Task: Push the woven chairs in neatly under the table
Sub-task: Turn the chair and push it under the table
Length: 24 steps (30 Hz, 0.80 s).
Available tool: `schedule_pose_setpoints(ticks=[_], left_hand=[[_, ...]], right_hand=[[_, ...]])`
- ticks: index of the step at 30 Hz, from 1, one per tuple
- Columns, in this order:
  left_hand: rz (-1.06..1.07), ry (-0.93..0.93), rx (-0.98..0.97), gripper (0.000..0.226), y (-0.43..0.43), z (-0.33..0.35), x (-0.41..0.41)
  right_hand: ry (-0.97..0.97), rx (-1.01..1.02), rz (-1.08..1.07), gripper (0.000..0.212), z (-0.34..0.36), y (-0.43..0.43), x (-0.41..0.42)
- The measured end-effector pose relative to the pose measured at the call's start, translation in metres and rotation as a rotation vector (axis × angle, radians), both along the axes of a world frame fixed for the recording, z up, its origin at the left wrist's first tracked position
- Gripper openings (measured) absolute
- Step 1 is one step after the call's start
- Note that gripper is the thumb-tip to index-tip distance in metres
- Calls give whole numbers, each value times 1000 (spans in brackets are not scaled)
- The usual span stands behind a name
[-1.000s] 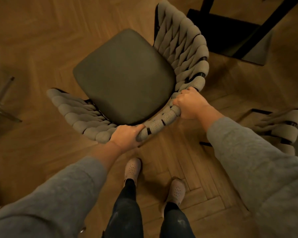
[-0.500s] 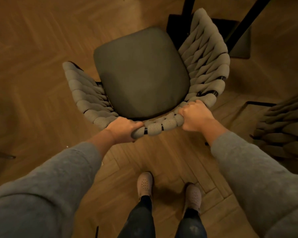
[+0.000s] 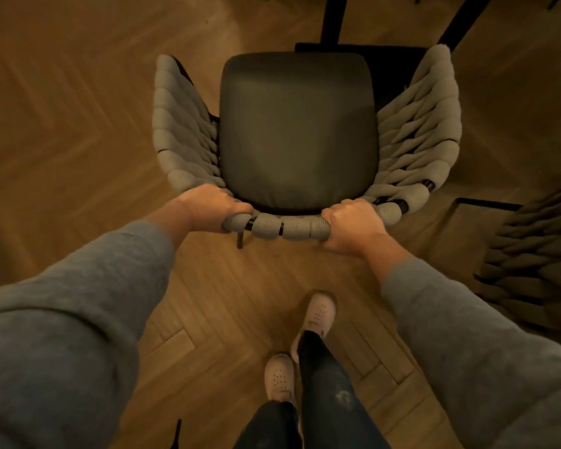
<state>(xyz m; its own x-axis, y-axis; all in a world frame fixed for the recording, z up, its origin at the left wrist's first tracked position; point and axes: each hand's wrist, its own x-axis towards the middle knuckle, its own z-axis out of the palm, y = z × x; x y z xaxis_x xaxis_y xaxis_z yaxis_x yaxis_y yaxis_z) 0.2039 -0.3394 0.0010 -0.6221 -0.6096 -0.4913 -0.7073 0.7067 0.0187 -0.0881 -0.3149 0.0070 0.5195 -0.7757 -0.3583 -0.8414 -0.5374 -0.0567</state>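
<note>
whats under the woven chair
Only one dark leg shows below the back rail of the woven chair, above the herringbone floor. The seat cushion covers the other legs and the floor beneath.

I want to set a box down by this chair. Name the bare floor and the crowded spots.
Bare: the wide floor left of the woven chair, and the strip between its back rail, gripped by the left hand and right hand, and the shoes. Crowded: the black table base ahead, a second woven chair to the right.
</note>
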Motion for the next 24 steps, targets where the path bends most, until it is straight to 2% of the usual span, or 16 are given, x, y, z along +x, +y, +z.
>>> schedule_pose_setpoints(ticks=[6,12,14,16,18,19,20,22,23,24], left_hand=[[-20,-62,-85,25,-62,-13,1],[31,-126,-33,34,-98,-6,-2],[39,-142,9,45,-106,-2,3],[81,-84,92,69,-105,3,8],[273,99,187,99,-102,10,13],[414,223,183,107,-100,12,15],[546,332,105,104,-100,13,18],[784,450,-219,75,-104,11,21],[923,450,-349,63,-108,10,22],[1100,446,-403,63,-113,9,21]], right_hand=[[-4,23,-42,32,3,-48,1],[-15,61,7,35,5,-88,2],[-4,121,21,44,3,-98,3],[-35,230,-52,61,6,-101,0],[-156,196,-173,83,7,-98,-10],[-221,78,-268,90,3,-95,-16],[-266,-64,-419,88,0,-93,-22],[-274,-271,-809,62,-8,-91,-30],[-250,-283,-1005,54,-7,-90,-28],[-267,-269,-1210,63,-8,-90,-23]])
